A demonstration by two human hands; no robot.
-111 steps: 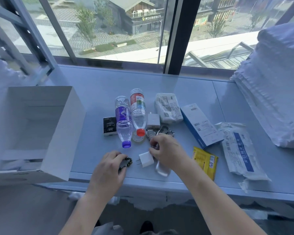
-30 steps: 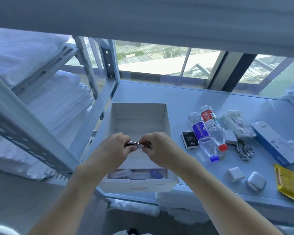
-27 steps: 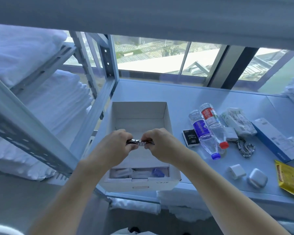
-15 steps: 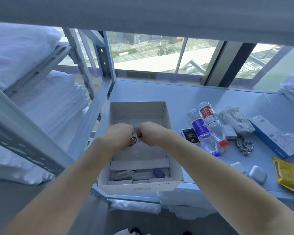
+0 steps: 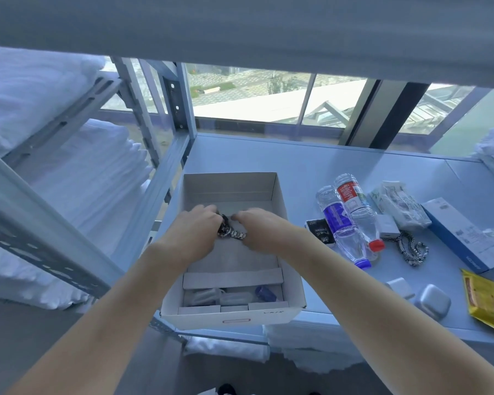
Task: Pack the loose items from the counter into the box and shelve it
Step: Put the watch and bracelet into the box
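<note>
The white cardboard box (image 5: 280, 201) stands open at the counter's left end. Both my hands are down inside it. My left hand (image 5: 194, 232) and my right hand (image 5: 258, 228) each pinch an end of a metal watch (image 5: 232, 234), low over the box floor; something dark sits with it at my left fingers. A front compartment of the box holds small pale items and a blue piece (image 5: 265, 292). On the counter to the right lie two water bottles (image 5: 341, 223), a black packet (image 5: 318, 230), a chain (image 5: 411, 248), a white charger (image 5: 399, 286), an earbud case (image 5: 432, 300) and a yellow packet (image 5: 488, 302).
A blue-and-white carton (image 5: 462, 236) and a white wrapped pack (image 5: 402, 208) lie further right. A metal rack (image 5: 69, 115) with stacked white linen fills the left side. A shelf board (image 5: 240, 29) runs overhead. Windows close off the counter's far edge.
I took the watch from the counter, carried it over the box with both hands, and have now lowered it deep into the box.
</note>
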